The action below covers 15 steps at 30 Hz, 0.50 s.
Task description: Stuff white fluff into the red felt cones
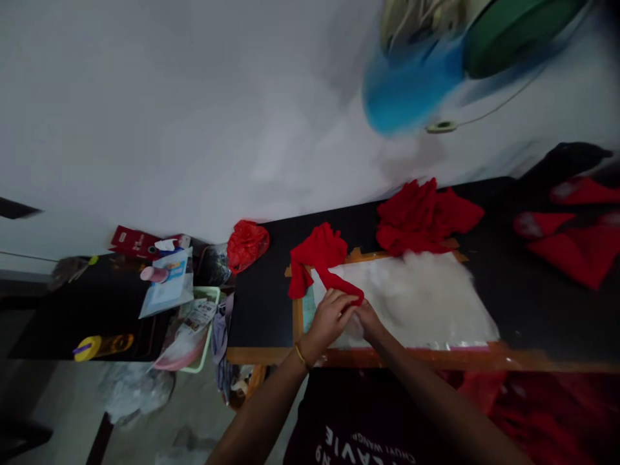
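A strip of red cloth (343,282) lies over the left end of a white sheet (364,274) on the black tabletop (261,313), its near end at the person's hands. The left hand (333,316) has its fingers curled and pinching that end; the fingertips are tucked out of sight. The right hand (367,318) meets it from the right, but its fingers are mostly hidden by the left hand and the cloth, so I cannot tell whether they pinch anything. Something pale shows dimly just below the hands, too indistinct to name.

Where the strip parts from the small red pile (322,247) beyond it is hard to make out. White fluff (429,297) covers much of the sheet, blending into it so that its edges are uncertain. Farther back sits a bigger red heap (421,216), its folds running together.

At the far right, red pieces (576,248) are blurred and cut off by the frame. Overhead, a blue shape (411,87) is smeared, and a green round thing (523,35) beside it runs out of the top. Below the tabletop at the near right, red material (537,410) sinks into shadow. The lettering on the person's dark shirt (358,420) is partly cut off at the bottom.
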Each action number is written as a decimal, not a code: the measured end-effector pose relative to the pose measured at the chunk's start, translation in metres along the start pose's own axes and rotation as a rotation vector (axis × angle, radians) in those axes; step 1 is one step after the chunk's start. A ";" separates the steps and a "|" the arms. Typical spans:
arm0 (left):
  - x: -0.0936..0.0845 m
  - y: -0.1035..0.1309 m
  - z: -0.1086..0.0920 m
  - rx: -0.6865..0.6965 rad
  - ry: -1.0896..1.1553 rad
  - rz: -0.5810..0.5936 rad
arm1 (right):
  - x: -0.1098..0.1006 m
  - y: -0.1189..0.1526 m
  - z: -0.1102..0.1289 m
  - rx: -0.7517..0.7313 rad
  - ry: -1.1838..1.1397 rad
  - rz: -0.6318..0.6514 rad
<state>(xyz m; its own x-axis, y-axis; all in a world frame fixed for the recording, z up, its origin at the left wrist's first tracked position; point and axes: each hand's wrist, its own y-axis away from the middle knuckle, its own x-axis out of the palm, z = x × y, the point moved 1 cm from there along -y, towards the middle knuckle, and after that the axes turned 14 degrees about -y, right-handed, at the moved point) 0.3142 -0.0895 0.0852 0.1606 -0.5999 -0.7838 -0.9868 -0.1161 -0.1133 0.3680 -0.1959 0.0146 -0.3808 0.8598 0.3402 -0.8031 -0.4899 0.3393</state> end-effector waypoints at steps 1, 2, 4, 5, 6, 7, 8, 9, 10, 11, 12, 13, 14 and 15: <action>-0.008 0.002 0.000 -0.081 0.067 -0.132 | 0.003 0.000 0.007 -0.011 -0.061 0.014; -0.016 0.002 0.001 -0.193 0.130 -0.280 | 0.008 -0.001 0.014 -0.017 -0.141 0.035; -0.032 0.000 0.008 -0.437 0.284 -0.528 | 0.020 -0.002 0.030 -0.013 -0.313 0.098; -0.039 -0.004 0.011 -0.524 0.399 -0.579 | 0.027 -0.002 0.038 -0.003 -0.384 0.138; -0.044 -0.009 0.013 -0.574 0.539 -0.572 | 0.035 -0.003 0.045 0.007 -0.428 0.176; -0.049 -0.015 0.013 -0.591 0.688 -0.524 | 0.043 -0.003 0.051 0.015 -0.442 0.203; -0.052 -0.021 0.013 -0.587 0.823 -0.464 | 0.050 -0.003 0.056 0.021 -0.438 0.215; -0.053 -0.026 0.011 -0.577 0.929 -0.415 | 0.057 -0.003 0.060 0.021 -0.421 0.207; -0.053 -0.030 0.008 -0.572 1.000 -0.393 | 0.062 -0.003 0.063 0.017 -0.395 0.187; -0.052 -0.032 0.006 -0.583 1.045 -0.406 | 0.066 -0.003 0.065 0.010 -0.362 0.162; -0.050 -0.033 0.004 -0.608 1.076 -0.440 | 0.069 -0.003 0.065 -0.005 -0.324 0.132; -0.047 -0.033 0.004 -0.641 1.106 -0.479 | 0.070 -0.004 0.065 -0.026 -0.274 0.105; -0.044 -0.033 0.005 -0.681 1.141 -0.510 | 0.070 -0.004 0.065 -0.050 -0.210 0.078; -0.041 -0.032 0.006 -0.723 1.184 -0.525 | 0.069 -0.005 0.064 -0.072 -0.134 0.050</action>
<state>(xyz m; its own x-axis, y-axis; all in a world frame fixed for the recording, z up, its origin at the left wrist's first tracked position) 0.3390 -0.0564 0.1168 0.7620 -0.6050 0.2309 -0.6430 -0.6647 0.3804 0.3749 -0.1438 0.0923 -0.3603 0.8054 0.4707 -0.8171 -0.5159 0.2573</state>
